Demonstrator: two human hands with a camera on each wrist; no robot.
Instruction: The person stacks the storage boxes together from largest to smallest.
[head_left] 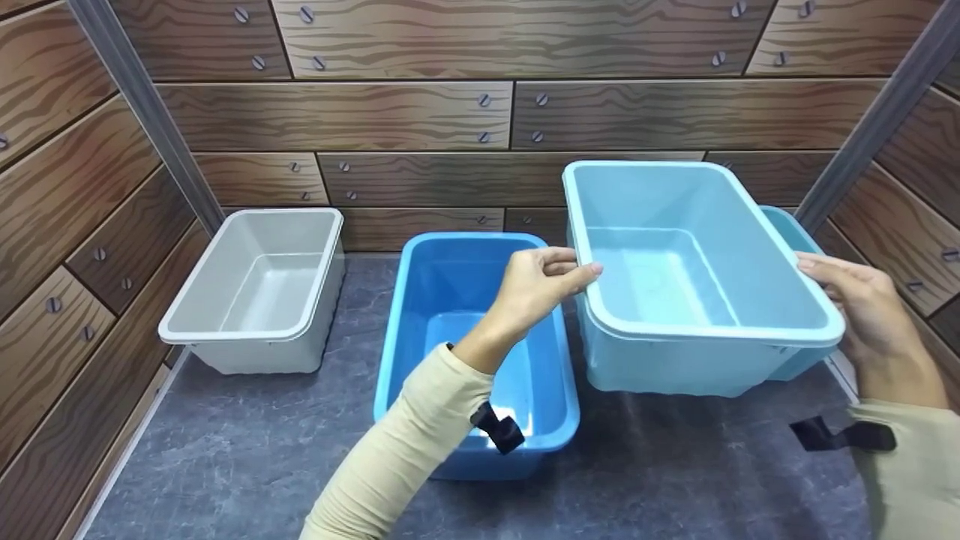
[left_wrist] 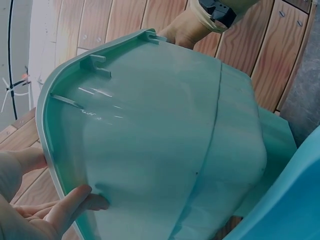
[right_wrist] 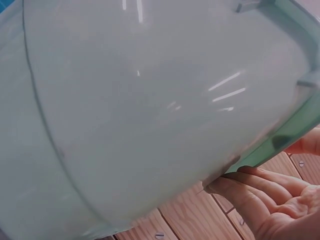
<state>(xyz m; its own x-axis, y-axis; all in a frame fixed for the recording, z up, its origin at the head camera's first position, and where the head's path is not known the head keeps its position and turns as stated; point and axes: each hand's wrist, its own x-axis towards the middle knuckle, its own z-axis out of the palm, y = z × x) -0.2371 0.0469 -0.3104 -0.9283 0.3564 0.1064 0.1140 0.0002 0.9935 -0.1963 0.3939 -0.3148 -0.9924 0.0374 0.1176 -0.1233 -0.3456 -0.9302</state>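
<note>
A light blue plastic tub (head_left: 667,364) is raised on the right, its open top facing up and nothing inside it. My left hand (head_left: 529,289) pinches its left rim, thumb over the edge and fingers beneath. On the opposite side, my right hand (head_left: 874,315) holds the right rim. In the left wrist view, the tub's outer wall (left_wrist: 150,135) shows with clips under the rim. The right wrist view has my right fingers (right_wrist: 255,192) curled under the lip. A teal tub (head_left: 791,229) shows partly behind and below the raised one, mostly hidden by it.
A bright blue tub (head_left: 465,274) stands in the middle under my left forearm, close beside the raised tub. Farther left sits a grey tub (head_left: 240,336). Wood-patterned walls (head_left: 420,116) enclose the dark marbled floor (head_left: 262,442) at the back and both sides.
</note>
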